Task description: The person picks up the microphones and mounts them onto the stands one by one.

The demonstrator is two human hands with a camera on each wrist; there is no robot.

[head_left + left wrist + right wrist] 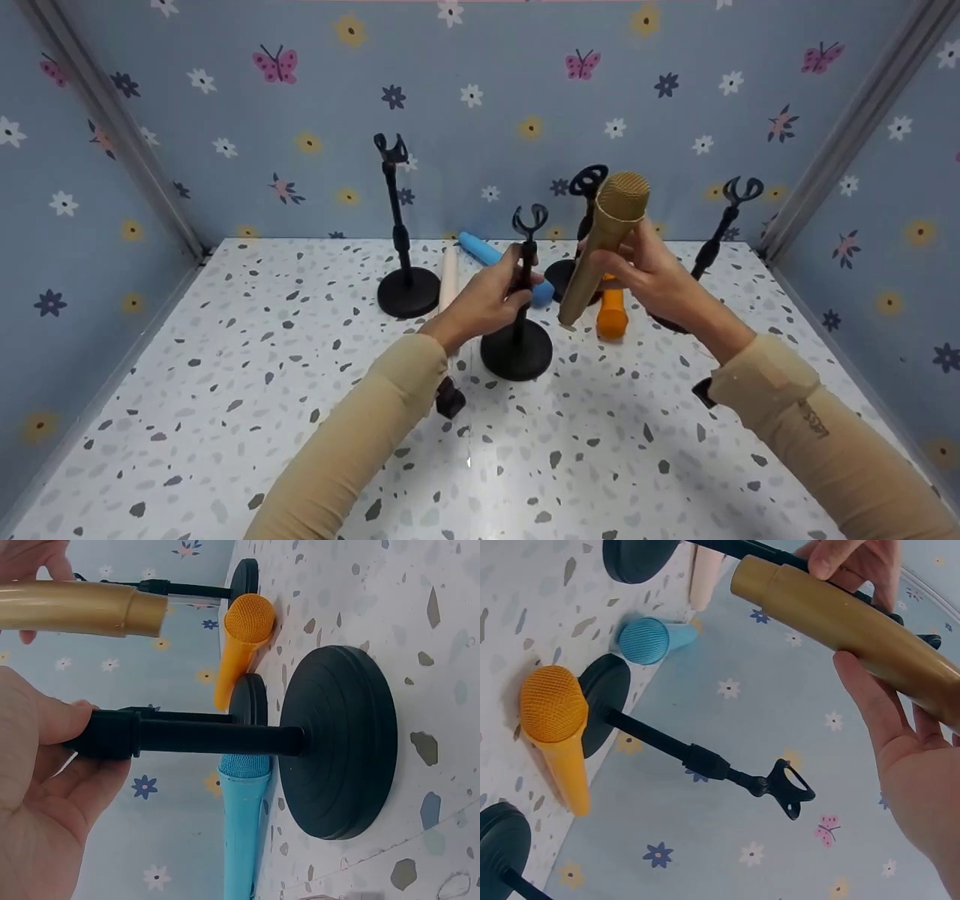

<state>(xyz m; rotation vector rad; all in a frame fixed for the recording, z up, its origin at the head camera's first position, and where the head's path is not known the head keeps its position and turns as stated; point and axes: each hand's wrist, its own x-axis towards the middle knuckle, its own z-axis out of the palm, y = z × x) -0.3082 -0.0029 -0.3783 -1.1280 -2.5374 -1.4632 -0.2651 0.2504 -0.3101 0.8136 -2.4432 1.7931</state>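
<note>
My left hand (491, 295) grips the pole of a black microphone stand (517, 352), whose round base is on the speckled table and whose clip (530, 219) faces up above the fingers. In the left wrist view the thumb and fingers wrap the thick collar of that pole. My right hand (649, 274) holds a gold microphone (606, 240) by its handle, tilted with the mesh head up, just right of the stand's clip. Behind the hands lie a blue microphone (480, 249) and an orange microphone (612, 319).
More black stands rise at the back left (405, 289), behind the gold microphone (656, 736), and at the right (709, 255). A pale pink handle (448, 274) lies beside the left stand. Flowered panels (480, 112) wall the table at the back and sides.
</note>
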